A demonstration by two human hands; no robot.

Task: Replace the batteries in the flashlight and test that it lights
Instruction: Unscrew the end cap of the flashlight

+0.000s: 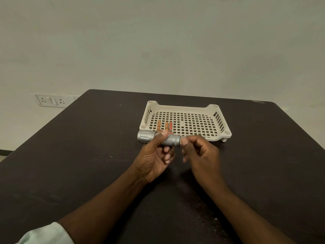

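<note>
Both hands up over the dark surface (pixel 88 155). My left hand (pixel 154 157) grips the silver flashlight (pixel 158 138) round its barrel, thumb on top, held level, head end pointing left. My right hand (pixel 198 152) sits at the tail end, thumb and fingertips curled against the end cap. Just beyond the flashlight, a cream perforated tray (pixel 186 110); three batteries (pixel 166 126) lie in its near-left corner, side by side. Wall socket (pixel 51 101) far left.
</note>
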